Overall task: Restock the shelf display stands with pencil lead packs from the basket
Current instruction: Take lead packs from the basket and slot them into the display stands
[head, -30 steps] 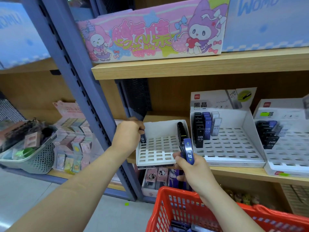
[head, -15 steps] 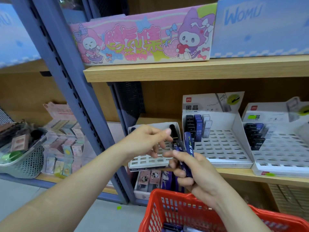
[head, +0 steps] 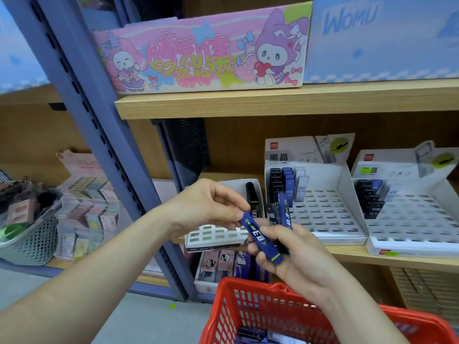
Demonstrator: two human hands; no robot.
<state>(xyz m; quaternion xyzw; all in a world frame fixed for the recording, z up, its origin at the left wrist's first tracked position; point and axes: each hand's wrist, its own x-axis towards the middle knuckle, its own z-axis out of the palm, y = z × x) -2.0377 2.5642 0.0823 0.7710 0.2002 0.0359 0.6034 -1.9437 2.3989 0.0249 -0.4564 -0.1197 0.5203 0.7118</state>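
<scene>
While both hands meet in front of the lower shelf (head: 372, 259), a blue lead pack (head: 260, 240) lies slanted between them, over the near right corner of the left display stand (head: 213, 235).

Left hand (head: 206, 209): thumb and forefinger pinch the pack's upper left end; the other fingers are curled.

Right hand (head: 300, 259): fingers curled round a bundle of packs (head: 279, 214), thumb lying across the blue lead pack's middle. The bundle stands upright out of the fist. One blue pack and one black pack marked HB 0.5 can be read; the number of others behind the fingers cannot be told.

Red basket (head: 248, 309): at the near edge, under the right wrist. A few packs show at its bottom, blurred.

Left display stand: white slotted grid, partly hidden by the left hand, with one black pack (head: 251, 192) upright at its far right corner.

Middle display stand (head: 347, 192): just to the right; black, blue and clear packs stand in rows at its far left corner.

Right display stand (head: 442, 202): dark packs clustered at its far left.

Upper shelf (head: 248, 103): carries a pink cartoon box (head: 203, 53) and, to its right, a pale blue box (head: 372, 38) lettered WOMU.

Far left, past the blue-grey upright (head: 82, 95): a grey basket (head: 32, 242) of small items, beside stacked small boxes.
</scene>
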